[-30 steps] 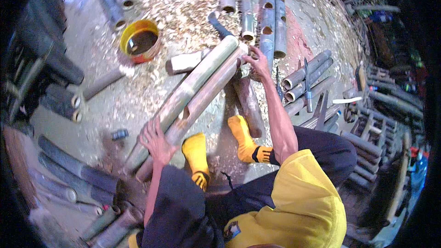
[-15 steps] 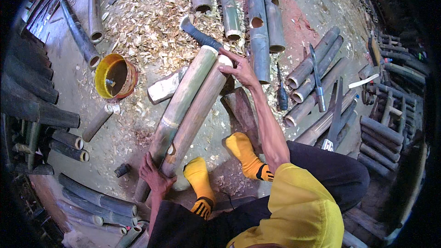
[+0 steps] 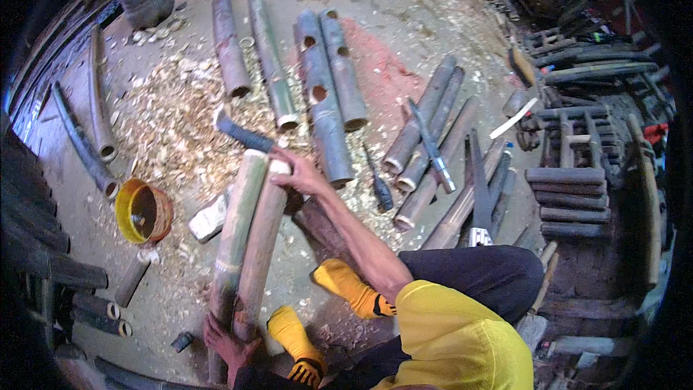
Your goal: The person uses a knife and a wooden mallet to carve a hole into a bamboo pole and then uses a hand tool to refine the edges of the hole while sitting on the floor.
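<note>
Two bamboo lengths lie side by side in front of me, a greenish one [image 3: 240,220] on the left and a browner one [image 3: 261,249] on the right. Near their lower ends my left hand [image 3: 229,347] is wrapped round the bamboo, mostly at the gap between the two. My right hand [image 3: 299,173] grips the pale upper end of the browner length, thumb on top and fingers partly hidden. Just beyond those fingers is a curved, black-wrapped handle [image 3: 247,133] with a pale tip. Under the bamboo sits a whitish block [image 3: 209,219].
Wood chips [image 3: 173,115] cover the floor ahead. A yellow bucket [image 3: 131,211] stands at left. Cut bamboo with holes [image 3: 323,108] lies farther off. To the right are a long blade [image 3: 431,144], a saw [image 3: 479,188], a dark-handled tool [image 3: 381,191] and stacked bamboo [image 3: 567,198].
My view has swung up and to the right, so the scene sits lower and farther left. Both hands keep their places on the bamboo.
</note>
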`<action>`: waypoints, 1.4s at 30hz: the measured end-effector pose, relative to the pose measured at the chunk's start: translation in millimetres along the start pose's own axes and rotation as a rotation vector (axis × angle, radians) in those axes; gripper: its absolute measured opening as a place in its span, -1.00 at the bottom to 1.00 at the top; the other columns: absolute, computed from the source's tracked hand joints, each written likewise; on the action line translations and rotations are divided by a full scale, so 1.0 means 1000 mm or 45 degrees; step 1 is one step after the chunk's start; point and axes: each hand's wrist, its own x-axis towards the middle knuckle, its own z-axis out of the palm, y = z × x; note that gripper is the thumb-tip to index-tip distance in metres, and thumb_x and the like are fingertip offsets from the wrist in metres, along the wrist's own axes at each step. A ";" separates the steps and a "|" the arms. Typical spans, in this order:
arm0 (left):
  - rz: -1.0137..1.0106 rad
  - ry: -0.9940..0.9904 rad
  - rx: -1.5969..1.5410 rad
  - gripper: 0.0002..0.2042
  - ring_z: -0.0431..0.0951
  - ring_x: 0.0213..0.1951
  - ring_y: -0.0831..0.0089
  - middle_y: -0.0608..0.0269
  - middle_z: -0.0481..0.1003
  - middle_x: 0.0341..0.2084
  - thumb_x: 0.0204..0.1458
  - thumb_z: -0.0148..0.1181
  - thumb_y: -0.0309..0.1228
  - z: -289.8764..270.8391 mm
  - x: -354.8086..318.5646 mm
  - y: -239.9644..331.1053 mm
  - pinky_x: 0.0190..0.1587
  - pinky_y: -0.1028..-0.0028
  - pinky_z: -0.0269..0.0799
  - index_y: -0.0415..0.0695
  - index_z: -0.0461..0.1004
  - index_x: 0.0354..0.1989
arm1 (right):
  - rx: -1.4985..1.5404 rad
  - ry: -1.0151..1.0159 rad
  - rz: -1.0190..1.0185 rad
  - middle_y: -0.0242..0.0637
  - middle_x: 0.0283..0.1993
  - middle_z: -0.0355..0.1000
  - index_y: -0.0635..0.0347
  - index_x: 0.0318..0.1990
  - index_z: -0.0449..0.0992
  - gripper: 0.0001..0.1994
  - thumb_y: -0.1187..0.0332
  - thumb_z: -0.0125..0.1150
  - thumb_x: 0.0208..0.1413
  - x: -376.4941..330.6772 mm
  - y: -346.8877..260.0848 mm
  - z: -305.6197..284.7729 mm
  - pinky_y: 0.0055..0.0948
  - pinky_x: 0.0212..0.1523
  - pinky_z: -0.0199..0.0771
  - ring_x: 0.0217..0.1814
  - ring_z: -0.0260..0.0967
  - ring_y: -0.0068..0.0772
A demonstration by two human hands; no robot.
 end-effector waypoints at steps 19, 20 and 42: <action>0.110 0.231 -0.023 0.22 0.14 0.10 0.04 -0.01 0.16 0.10 -0.58 -0.25 0.59 0.007 0.006 0.002 0.09 0.09 -0.04 -0.15 -0.02 0.25 | -0.777 0.232 -0.159 -0.02 -0.26 0.48 0.31 -0.17 0.48 -0.62 0.24 0.23 -0.13 0.064 -0.033 -0.054 -0.26 -0.16 0.42 -0.20 0.46 -0.11; 0.100 0.238 0.001 0.22 0.14 0.09 0.04 -0.01 0.15 0.10 -0.57 -0.27 0.59 0.005 0.005 0.001 0.09 0.09 -0.05 -0.15 -0.02 0.24 | -0.875 0.209 -0.215 -0.01 -0.26 0.48 0.32 -0.17 0.48 -0.59 0.20 0.26 -0.15 0.074 -0.034 -0.048 -0.24 -0.15 0.41 -0.20 0.46 -0.11; -0.190 0.120 0.121 0.33 0.12 0.16 0.21 0.24 0.11 0.15 -0.97 0.51 -0.21 -0.005 -0.001 0.024 0.13 0.12 0.05 0.04 -0.12 0.27 | -0.411 0.200 -0.175 -0.05 -0.17 0.40 0.38 -0.01 0.33 -0.37 0.16 0.20 -0.28 0.012 -0.131 -0.024 -0.39 -0.19 0.38 -0.25 0.42 -0.24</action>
